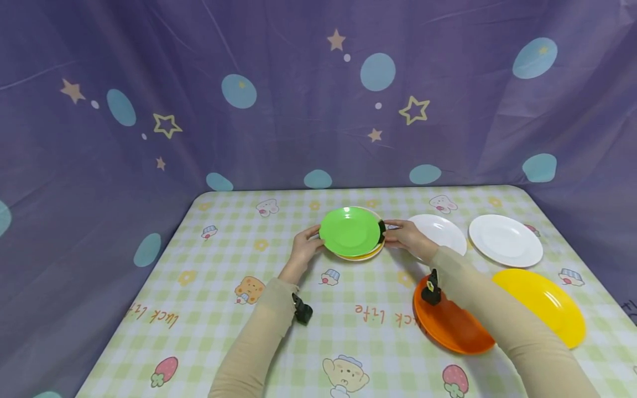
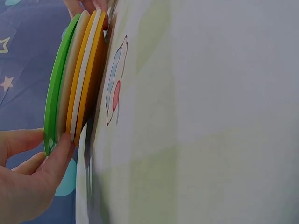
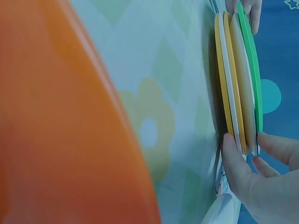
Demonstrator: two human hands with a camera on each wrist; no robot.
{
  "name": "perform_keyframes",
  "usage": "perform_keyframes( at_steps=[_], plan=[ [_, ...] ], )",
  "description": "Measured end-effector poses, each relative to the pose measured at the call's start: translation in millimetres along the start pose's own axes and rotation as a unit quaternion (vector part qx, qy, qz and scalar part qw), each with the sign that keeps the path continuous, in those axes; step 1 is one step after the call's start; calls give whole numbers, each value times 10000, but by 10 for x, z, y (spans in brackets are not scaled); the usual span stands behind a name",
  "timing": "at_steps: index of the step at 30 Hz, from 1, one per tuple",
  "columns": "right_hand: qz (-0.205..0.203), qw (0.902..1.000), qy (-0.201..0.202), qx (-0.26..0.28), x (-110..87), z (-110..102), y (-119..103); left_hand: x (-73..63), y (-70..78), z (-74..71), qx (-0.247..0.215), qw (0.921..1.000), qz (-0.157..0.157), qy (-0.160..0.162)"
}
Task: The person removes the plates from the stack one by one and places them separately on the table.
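Observation:
A stack of plates sits near the back middle of the table. Its top is a bright green plate [image 1: 350, 231], set slightly left of those beneath. Below it come white and yellow plates [image 2: 91, 70], layered in turn. My left hand [image 1: 304, 249] holds the stack's left side, fingers at the green rim and thumb against the lower edges. On the opposite side my right hand [image 1: 410, 239] holds the stack, its index finger at the upper rim and thumb at the lower plates. A dark patch shows beside its fingertips; I cannot tell what it is.
Two white plates [image 1: 505, 240] lie at the back right, one partly behind my right hand. Nearer, an orange plate [image 1: 455, 329] and a yellow plate [image 1: 552, 307] are partly covered by my right forearm. A checked cloth [image 1: 209, 331] covers the table; a purple curtain [image 1: 298, 138] hangs behind.

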State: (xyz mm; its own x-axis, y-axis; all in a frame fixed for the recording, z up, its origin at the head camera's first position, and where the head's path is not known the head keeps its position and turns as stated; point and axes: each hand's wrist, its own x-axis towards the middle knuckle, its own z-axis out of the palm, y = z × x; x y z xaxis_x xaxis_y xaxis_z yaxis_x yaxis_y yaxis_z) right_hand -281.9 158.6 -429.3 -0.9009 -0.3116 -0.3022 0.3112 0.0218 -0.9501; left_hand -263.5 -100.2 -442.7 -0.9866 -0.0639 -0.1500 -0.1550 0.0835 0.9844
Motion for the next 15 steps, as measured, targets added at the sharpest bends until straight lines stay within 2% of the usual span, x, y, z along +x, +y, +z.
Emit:
perform_keyframes(
  at_steps=[4, 6, 7, 9, 13, 14, 15],
  plan=[
    [53, 9998, 114, -122, 30, 2, 22, -2, -1, -20, -76, 9999, -3, 73],
    [39, 9999, 129, -78, 115, -46, 89, -2, -3, -32, -132, 9998, -31, 135],
    [-129, 9998, 28, 167, 251, -138, 210, -1, -4, -39, -159, 9997, -52, 158],
    [-111, 9994, 75, 322, 322, -177, 257, 4, -8, -52, -243, 9995, -97, 201],
    [-61, 9991, 189, 386, 244, -120, 176, 2, 1, -71, -462, 9984, -200, 245],
    [119, 9992, 334, 186, 117, -33, 58, -2, 7, -74, -539, 9980, -213, 260],
    [143, 9991, 370, 116, 84, -10, 29, -5, 9, -77, -639, 9973, -228, 280]
  ],
)
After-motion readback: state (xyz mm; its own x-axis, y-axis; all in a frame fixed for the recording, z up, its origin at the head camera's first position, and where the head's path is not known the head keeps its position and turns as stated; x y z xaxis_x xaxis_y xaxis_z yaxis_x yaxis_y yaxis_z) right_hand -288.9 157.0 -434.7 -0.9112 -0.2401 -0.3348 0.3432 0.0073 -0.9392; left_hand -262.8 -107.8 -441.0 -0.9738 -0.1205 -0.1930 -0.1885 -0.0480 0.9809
